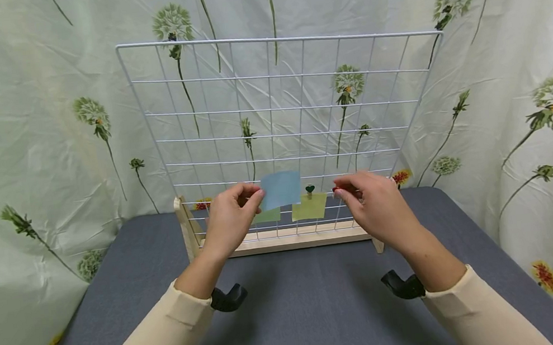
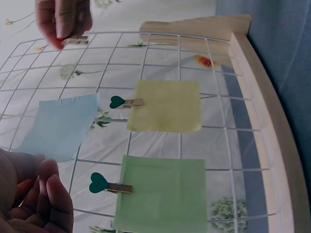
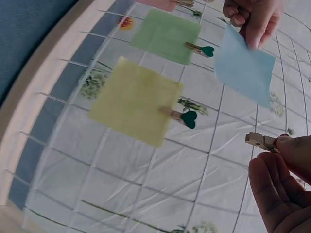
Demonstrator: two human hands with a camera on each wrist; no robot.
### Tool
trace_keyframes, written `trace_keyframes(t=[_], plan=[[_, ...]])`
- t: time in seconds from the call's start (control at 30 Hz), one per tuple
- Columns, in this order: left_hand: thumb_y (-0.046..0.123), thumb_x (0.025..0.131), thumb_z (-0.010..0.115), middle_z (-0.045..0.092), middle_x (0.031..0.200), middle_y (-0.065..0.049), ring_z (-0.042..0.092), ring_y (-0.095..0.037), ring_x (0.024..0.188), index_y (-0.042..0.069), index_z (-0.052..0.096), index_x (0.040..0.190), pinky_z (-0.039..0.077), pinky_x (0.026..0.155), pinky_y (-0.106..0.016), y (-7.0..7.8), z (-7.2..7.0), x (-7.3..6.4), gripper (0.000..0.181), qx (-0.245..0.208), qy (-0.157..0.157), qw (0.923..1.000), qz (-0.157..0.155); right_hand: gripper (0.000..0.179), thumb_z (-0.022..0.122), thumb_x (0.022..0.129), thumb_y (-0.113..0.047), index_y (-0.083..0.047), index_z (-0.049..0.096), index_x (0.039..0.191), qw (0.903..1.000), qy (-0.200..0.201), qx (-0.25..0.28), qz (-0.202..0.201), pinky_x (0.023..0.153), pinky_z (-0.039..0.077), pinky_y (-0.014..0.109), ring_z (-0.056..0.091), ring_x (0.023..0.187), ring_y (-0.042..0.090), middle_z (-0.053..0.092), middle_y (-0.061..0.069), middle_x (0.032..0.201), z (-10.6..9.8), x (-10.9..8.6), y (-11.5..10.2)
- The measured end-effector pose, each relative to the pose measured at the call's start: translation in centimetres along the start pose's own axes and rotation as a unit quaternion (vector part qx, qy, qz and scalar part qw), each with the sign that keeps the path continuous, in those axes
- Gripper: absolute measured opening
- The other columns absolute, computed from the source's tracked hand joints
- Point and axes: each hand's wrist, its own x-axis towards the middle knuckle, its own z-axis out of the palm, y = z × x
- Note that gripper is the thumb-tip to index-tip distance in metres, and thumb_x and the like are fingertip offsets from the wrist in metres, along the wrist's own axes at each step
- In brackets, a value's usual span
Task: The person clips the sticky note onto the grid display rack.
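My left hand (image 1: 230,215) pinches a blue paper square (image 1: 282,189) by its left edge, in front of the white wire grid (image 1: 270,108). Between thumb and fingers, my right hand (image 1: 378,207) holds a small wooden clothespin (image 3: 261,141) with a bit of red at its end. On the grid's lower part hang a yellow paper square (image 2: 165,107) and a green paper square (image 2: 163,191). Each is held by a clothespin with a green heart, such as the one on the yellow square (image 3: 188,119). In the head view the blue square partly covers the green one.
A wooden stand (image 1: 294,242) carries the grid upright on a dark grey table (image 1: 311,309). Part of a pink paper square (image 3: 160,4) shows at the right wrist view's top edge. Behind everything hangs a flowered curtain (image 1: 43,163). Both wrists wear black straps.
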Motion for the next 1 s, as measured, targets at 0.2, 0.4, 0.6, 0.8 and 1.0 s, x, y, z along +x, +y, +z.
trace_keyframes(t=[0.2,0.4,0.6,0.8,1.0], plan=[[0.030,0.102,0.064,0.073,0.095,-0.006,0.072,-0.030,0.086,0.011,0.072,0.114,0.053,0.069,-0.035,0.6,0.1,1.4,0.024,-0.005,-0.012,0.9998,-0.018,0.017,0.069,0.097,-0.014,-0.006,0.076,0.111,0.9999,-0.008,-0.007,-0.007,0.074,0.057,0.042,0.069,0.087,0.024,0.075,0.009,0.100,-0.1,2.6,-1.1],[0.029,0.102,0.065,0.072,0.095,-0.007,0.072,-0.030,0.085,0.010,0.072,0.114,0.054,0.067,-0.033,0.6,0.4,2.3,0.023,-0.022,-0.016,0.9989,-0.038,0.017,0.069,0.098,-0.013,-0.004,0.076,0.110,0.9996,-0.018,-0.016,-0.014,0.071,0.058,0.041,0.071,0.087,0.025,0.076,0.011,0.103,-0.3,4.4,-1.9],[0.028,0.102,0.064,0.071,0.095,-0.009,0.072,-0.031,0.082,0.010,0.072,0.114,0.051,0.061,-0.031,0.5,0.7,2.8,0.023,-0.019,-0.017,0.9987,-0.044,0.017,0.067,0.099,-0.013,-0.003,0.076,0.110,0.9987,-0.014,-0.030,-0.039,0.071,0.057,0.040,0.070,0.086,0.025,0.076,0.011,0.102,-0.3,5.9,-2.4],[0.028,0.102,0.064,0.072,0.095,-0.010,0.072,-0.030,0.077,0.010,0.073,0.114,0.049,0.057,-0.029,0.8,0.8,3.2,0.023,-0.007,-0.010,0.9992,-0.037,0.019,0.067,0.100,-0.016,-0.004,0.076,0.112,0.9984,-0.010,-0.026,-0.049,0.074,0.056,0.039,0.066,0.089,0.025,0.072,0.010,0.103,0.2,7.3,-2.8],[0.026,0.102,0.065,0.073,0.091,-0.009,0.072,-0.029,0.075,0.009,0.074,0.111,0.049,0.057,-0.029,1.2,1.1,3.5,0.021,-0.008,-0.005,0.9990,-0.043,0.022,0.065,0.101,-0.016,-0.002,0.075,0.114,0.9976,-0.007,-0.045,-0.053,0.076,0.056,0.039,0.066,0.091,0.027,0.072,0.012,0.103,0.7,8.5,-3.0]])
